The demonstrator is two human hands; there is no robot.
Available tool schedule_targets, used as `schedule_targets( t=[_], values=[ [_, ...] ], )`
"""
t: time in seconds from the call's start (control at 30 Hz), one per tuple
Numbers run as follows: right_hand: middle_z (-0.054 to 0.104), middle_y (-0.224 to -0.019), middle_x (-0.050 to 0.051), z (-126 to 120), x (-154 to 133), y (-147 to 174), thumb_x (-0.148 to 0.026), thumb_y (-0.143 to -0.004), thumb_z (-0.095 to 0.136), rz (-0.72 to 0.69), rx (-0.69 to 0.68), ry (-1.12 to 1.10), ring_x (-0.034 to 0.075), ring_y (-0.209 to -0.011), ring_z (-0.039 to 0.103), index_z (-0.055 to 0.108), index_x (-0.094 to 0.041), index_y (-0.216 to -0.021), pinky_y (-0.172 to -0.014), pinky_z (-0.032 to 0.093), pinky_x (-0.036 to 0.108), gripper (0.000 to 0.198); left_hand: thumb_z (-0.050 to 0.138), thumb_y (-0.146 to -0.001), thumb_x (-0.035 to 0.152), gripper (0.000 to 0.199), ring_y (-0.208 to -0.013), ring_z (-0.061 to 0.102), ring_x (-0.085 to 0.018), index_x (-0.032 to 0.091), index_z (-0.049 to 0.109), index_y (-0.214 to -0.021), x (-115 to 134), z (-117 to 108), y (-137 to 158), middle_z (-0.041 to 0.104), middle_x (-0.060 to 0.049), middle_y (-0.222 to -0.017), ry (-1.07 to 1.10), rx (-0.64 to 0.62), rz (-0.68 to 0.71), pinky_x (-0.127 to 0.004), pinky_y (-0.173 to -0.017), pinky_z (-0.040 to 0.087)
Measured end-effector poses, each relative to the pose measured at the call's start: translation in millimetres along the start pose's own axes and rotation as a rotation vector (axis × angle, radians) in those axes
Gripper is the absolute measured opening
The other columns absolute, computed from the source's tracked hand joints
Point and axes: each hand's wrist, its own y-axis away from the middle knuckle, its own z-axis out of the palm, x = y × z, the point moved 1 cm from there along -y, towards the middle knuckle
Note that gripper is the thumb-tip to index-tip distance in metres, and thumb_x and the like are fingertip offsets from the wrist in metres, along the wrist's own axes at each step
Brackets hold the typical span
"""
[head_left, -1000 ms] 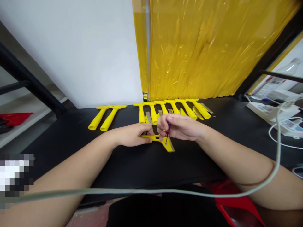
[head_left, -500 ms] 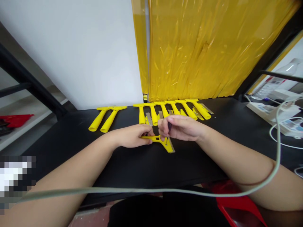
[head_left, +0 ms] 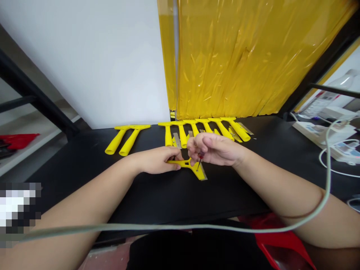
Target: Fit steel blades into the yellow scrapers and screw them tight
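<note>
My left hand is closed around the handle of a yellow scraper, which lies on the black table with its head to the right. A thin metal blade sticks out along the head's right edge. Between the fingers of my right hand is a small screwdriver, its dark reddish handle partly hidden. The tip of the screwdriver meets a screw on the scraper's head. Both hands are close together, the right one above the scraper.
Yellow scraper handles lie as a pair at the back left. Several more scraper handles line the back, with blades and small yellow pieces among them. A pale cable crosses in front. White power strips lie at the right.
My right hand has turned a little about the screwdriver, and more of the reddish handle shows. The left hand and the scraper stay in place.
</note>
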Motion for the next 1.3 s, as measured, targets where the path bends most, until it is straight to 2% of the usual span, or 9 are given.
schedule_targets(
  t=[0.1, 0.17, 0.23, 0.37, 0.43, 0.53, 0.63, 0.93, 1.3],
  values=[
    [0.056, -0.079, 0.000, -3, 2, -1, -0.052, -0.100, 0.068, 0.027, 0.003, 0.025, 0.012, -0.070, 0.056, 0.071, -0.016, -0.085, -0.084, 0.058, 0.039, 0.040, 0.063, -0.095, 0.040, 0.021, -0.076, 0.052, -0.016, 0.020, 0.062, -0.093, -1, -1, 0, 0.062, -0.001, -0.090, 0.024, -0.048, -0.009, -0.027, -0.068, 0.041],
    [0.046, -0.063, -0.006, -2, 3, -1, -0.057, -0.104, 0.060, 0.077, 0.020, 0.042, 0.010, -0.056, 0.044, 0.073, -0.017, -0.093, -0.078, 0.055, 0.036, 0.044, 0.063, -0.094, 0.037, 0.018, -0.079, 0.054, -0.016, 0.019, 0.063, -0.096, 0, -1, 0, 0.063, -0.002, -0.093, 0.023, -0.053, -0.022, -0.027, -0.069, 0.041],
    [0.034, -0.055, -0.009, 2, 2, -1, -0.062, -0.105, 0.052, 0.126, 0.029, 0.050, 0.010, -0.050, 0.032, 0.071, -0.019, -0.101, -0.073, 0.050, 0.034, 0.047, 0.064, -0.094, 0.035, 0.017, -0.082, 0.056, -0.016, 0.019, 0.064, -0.099, 0, -1, 0, 0.065, -0.003, -0.097, 0.017, -0.058, -0.045, -0.027, -0.071, 0.042],
    [0.031, -0.061, -0.009, 5, -4, 1, -0.064, -0.098, 0.062, 0.129, 0.087, 0.063, 0.012, -0.055, 0.029, 0.056, -0.027, -0.101, -0.068, 0.042, 0.032, 0.038, 0.063, -0.094, 0.037, 0.018, -0.082, 0.056, -0.017, 0.019, 0.062, -0.096, 0, -1, 1, 0.065, -0.002, -0.097, 0.027, -0.060, -0.054, -0.028, -0.071, 0.042],
    [0.030, -0.064, -0.008, 1, -9, 2, -0.064, -0.093, 0.067, 0.101, 0.151, 0.077, 0.013, -0.056, 0.028, 0.050, -0.028, -0.096, -0.065, 0.038, 0.031, 0.041, 0.063, -0.095, 0.039, 0.021, -0.083, 0.057, -0.017, 0.019, 0.062, -0.098, -1, -1, 1, 0.066, -0.003, -0.098, 0.030, -0.059, -0.046, -0.029, -0.072, 0.043],
    [0.029, -0.067, -0.007, -5, -16, 2, -0.065, -0.091, 0.068, 0.017, 0.261, 0.124, 0.014, -0.058, 0.029, 0.044, -0.028, -0.092, -0.064, 0.037, 0.032, 0.044, 0.062, -0.096, 0.041, 0.023, -0.086, 0.059, -0.019, 0.019, 0.065, -0.103, -2, -1, 0, 0.068, -0.004, -0.102, 0.027, -0.061, -0.041, -0.030, -0.074, 0.043],
    [0.034, -0.070, -0.006, -7, -16, -1, -0.057, -0.091, 0.072, -0.069, 0.331, 0.131, 0.014, -0.062, 0.031, 0.042, -0.027, -0.090, -0.067, 0.036, 0.031, 0.043, 0.062, -0.096, 0.041, 0.023, -0.088, 0.060, -0.019, 0.019, 0.066, -0.104, -2, -1, 0, 0.069, -0.005, -0.104, 0.033, -0.069, -0.050, -0.030, -0.076, 0.044],
    [0.039, -0.071, -0.005, -2, -4, -7, -0.048, -0.093, 0.073, -0.105, 0.352, 0.053, 0.014, -0.064, 0.033, 0.042, -0.026, -0.088, -0.067, 0.036, 0.029, 0.038, 0.063, -0.095, 0.039, 0.021, -0.090, 0.061, -0.020, 0.019, 0.064, -0.102, -2, 0, 0, 0.069, -0.005, -0.105, 0.055, -0.071, -0.056, -0.031, -0.077, 0.045],
    [0.039, -0.071, -0.005, -2, 1, -8, -0.043, -0.096, 0.070, -0.128, 0.345, 0.060, 0.014, -0.065, 0.033, 0.042, -0.025, -0.089, -0.066, 0.034, 0.028, 0.034, 0.064, -0.094, 0.039, 0.021, -0.092, 0.061, -0.020, 0.020, 0.065, -0.103, -2, -1, 0, 0.069, -0.005, -0.107, 0.044, -0.066, -0.066, -0.030, -0.079, 0.046]
  ],
)
